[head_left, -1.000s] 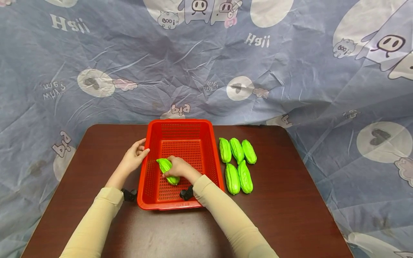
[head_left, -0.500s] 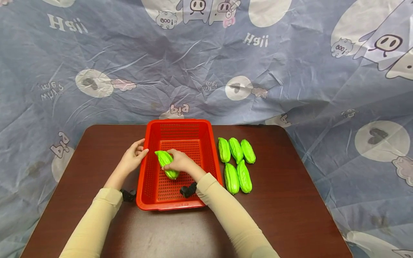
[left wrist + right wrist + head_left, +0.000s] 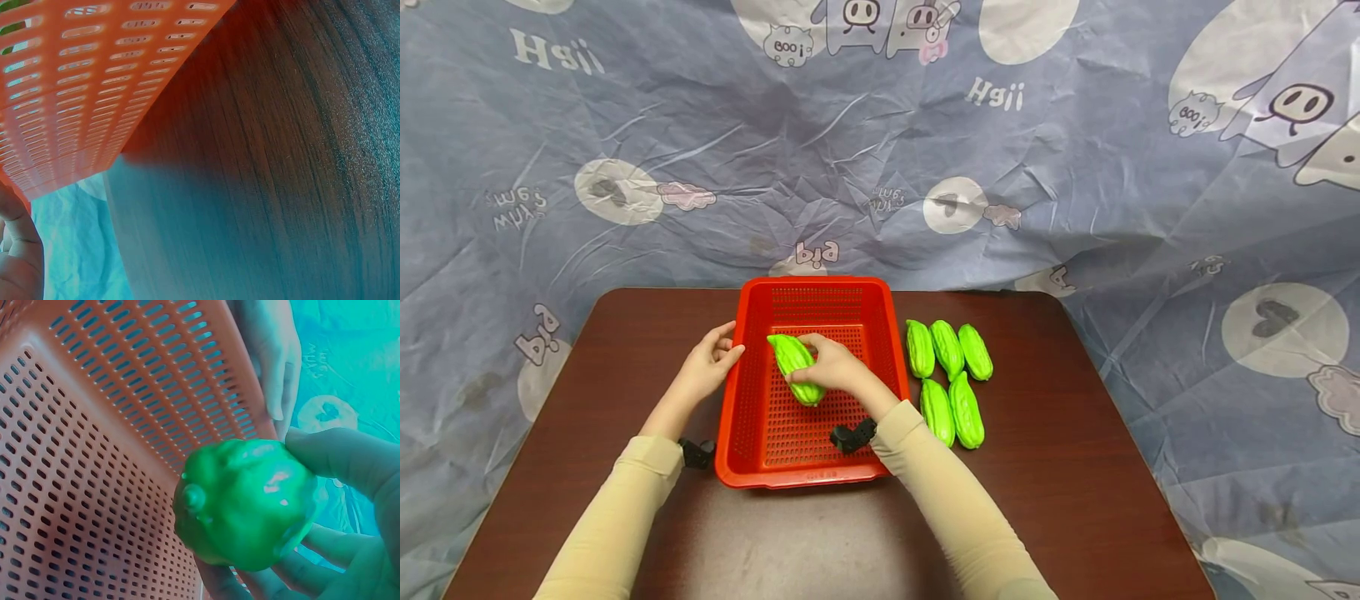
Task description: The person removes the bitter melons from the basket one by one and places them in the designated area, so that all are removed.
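Observation:
My right hand (image 3: 835, 367) holds a bright green bitter melon (image 3: 790, 354) over the floor of the red basket (image 3: 808, 477), thumb on one side and fingers on the other. In the right wrist view the bitter melon (image 3: 244, 506) shows its rounded, stubby end, and the thumb (image 3: 344, 456) presses its upper side. My left hand (image 3: 703, 367) holds the basket's left rim, its thumb at the rim and its other fingers bent along the outside. Part of this hand (image 3: 19, 250) shows at the edge of the left wrist view beside the perforated wall.
Several more bitter melons (image 3: 947, 350) lie in two rows on the dark brown table (image 3: 1060, 500), right of the basket. A blue-grey printed cloth (image 3: 850, 167) hangs behind the table. Black wrist cameras (image 3: 853, 436) are strapped below both hands.
My right hand has carried the bitter melon up and away from me, toward the back of the basket and slightly right. The left hand stays on the rim.

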Motion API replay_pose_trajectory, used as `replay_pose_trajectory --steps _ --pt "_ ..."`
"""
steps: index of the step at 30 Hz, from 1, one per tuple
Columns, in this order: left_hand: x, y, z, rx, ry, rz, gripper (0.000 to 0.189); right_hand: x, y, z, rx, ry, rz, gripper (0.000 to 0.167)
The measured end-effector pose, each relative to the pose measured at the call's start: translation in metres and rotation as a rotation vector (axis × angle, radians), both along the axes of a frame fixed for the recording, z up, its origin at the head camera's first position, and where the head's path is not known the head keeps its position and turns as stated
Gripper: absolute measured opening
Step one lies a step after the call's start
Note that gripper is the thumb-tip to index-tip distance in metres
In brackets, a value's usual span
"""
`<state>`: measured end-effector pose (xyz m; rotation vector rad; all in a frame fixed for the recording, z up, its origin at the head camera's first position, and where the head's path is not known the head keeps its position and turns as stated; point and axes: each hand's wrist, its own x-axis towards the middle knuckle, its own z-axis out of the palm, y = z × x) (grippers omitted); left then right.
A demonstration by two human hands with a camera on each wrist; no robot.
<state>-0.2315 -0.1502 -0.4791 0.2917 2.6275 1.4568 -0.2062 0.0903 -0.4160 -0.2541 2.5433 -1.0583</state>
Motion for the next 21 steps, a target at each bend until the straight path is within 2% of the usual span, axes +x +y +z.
replay_pose_trajectory --steps 5,21 --pt "0.000 -0.001 0.000 0.009 -0.004 -0.002 0.059 0.001 0.008 0.003 -0.023 -0.010 -0.002 0.073" --pt "0.001 0.000 0.002 0.009 -0.004 0.009 0.059 0.008 0.039 0.012 -0.043 0.057 -0.026 0.072"
